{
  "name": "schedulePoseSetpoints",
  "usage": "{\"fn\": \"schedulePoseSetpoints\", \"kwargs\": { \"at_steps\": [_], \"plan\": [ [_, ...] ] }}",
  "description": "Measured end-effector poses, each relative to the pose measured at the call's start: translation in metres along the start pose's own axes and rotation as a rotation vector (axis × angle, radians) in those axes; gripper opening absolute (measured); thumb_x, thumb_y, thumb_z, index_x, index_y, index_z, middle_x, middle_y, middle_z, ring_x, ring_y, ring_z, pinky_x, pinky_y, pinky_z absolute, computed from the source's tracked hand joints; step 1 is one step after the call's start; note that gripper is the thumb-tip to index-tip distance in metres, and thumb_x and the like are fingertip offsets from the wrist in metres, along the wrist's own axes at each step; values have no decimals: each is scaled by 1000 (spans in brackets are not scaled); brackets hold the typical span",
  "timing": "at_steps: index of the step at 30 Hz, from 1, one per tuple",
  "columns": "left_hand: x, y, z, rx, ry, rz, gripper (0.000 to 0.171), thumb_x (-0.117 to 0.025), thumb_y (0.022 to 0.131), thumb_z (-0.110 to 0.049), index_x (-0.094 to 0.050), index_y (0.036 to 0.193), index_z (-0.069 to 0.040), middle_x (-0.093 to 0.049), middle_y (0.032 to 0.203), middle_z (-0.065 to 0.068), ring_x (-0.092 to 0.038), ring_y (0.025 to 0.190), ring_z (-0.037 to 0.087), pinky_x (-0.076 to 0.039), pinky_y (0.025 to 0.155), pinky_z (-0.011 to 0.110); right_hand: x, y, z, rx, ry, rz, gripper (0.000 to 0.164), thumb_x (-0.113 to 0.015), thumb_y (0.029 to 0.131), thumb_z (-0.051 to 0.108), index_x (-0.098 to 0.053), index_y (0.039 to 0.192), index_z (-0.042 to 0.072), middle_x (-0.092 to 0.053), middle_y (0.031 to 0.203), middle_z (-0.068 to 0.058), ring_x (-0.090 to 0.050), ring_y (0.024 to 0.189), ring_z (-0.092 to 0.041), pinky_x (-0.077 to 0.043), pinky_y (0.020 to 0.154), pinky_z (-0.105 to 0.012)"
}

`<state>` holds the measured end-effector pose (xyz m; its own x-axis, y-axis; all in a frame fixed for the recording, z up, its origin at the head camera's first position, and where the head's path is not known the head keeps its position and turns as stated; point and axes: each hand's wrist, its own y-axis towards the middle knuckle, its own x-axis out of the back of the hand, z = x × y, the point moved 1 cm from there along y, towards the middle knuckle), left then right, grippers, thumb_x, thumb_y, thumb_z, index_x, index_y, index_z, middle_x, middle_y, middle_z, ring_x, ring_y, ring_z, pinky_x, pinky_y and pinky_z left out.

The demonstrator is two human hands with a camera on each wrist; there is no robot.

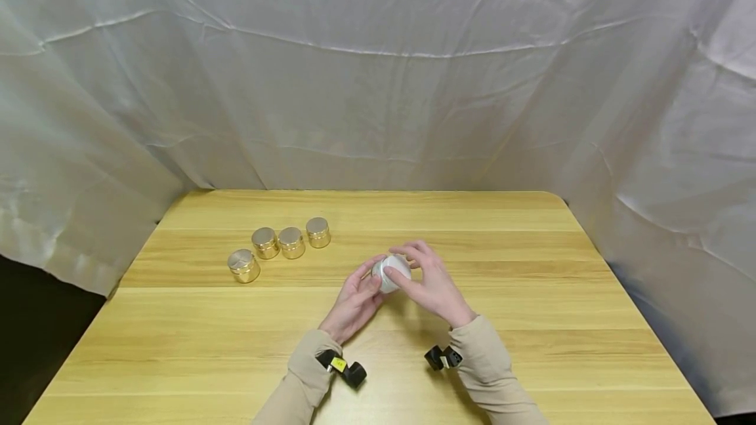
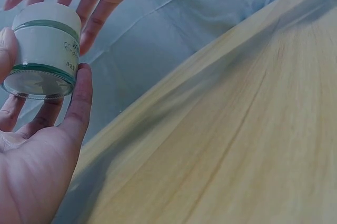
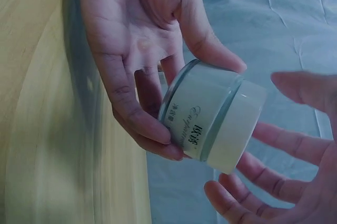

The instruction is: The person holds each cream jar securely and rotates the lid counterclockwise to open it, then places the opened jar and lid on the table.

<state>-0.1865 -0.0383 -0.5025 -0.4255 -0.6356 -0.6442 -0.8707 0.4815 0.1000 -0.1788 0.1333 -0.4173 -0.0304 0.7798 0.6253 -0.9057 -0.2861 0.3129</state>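
A white cosmetic jar [image 1: 394, 270] with a pale lid and green-tinted glass edges is held above the table. My left hand [image 1: 356, 303] grips its body, thumb on one side and fingers curled round the other. Dark lettering shows on the jar [image 3: 202, 113] in the right wrist view, where it lies tilted with its lid [image 3: 237, 126] toward my right hand [image 3: 303, 166]. The fingers of that hand are spread and loosely bent around the lid, with a gap at the thumb. Whether any fingertip touches the lid, I cannot tell.
Several gold-coloured jars stand at the table's left: one nearest me [image 1: 244, 265], two side by side behind it, and another gold jar [image 1: 318, 233] farther right. Grey cloth [image 1: 378, 97] hangs behind the wooden table [image 1: 531, 294] and at its sides.
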Motion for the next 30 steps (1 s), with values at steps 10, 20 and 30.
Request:
{"fn": "schedulePoseSetpoints", "kwargs": {
  "at_steps": [10,20,30],
  "plan": [
    [-1,0,0,-10,-7,25,37,-57,101,-14,-50,138,-19,-52,139,-2,-58,120,9,-49,110,23,0,1,0,10,-39,-29,37,-74,91,25,-69,120,3,-67,111,-13,-66,91,-24,-62,78,-46],
    [0,0,0,2,4,4,38,-58,100,-15,-50,137,-19,-53,139,0,-58,120,9,-50,109,22,0,-1,2,47,-26,24,41,-73,89,21,-65,126,6,-62,127,-14,-62,112,-31,-56,95,-53],
    [0,0,0,9,18,1,39,-58,100,-17,-48,138,-17,-51,138,0,-56,121,10,-48,111,23,0,0,0,-2,-41,-26,36,-72,93,26,-68,121,4,-67,113,-13,-64,91,-23,-60,78,-42]
  ]
}}
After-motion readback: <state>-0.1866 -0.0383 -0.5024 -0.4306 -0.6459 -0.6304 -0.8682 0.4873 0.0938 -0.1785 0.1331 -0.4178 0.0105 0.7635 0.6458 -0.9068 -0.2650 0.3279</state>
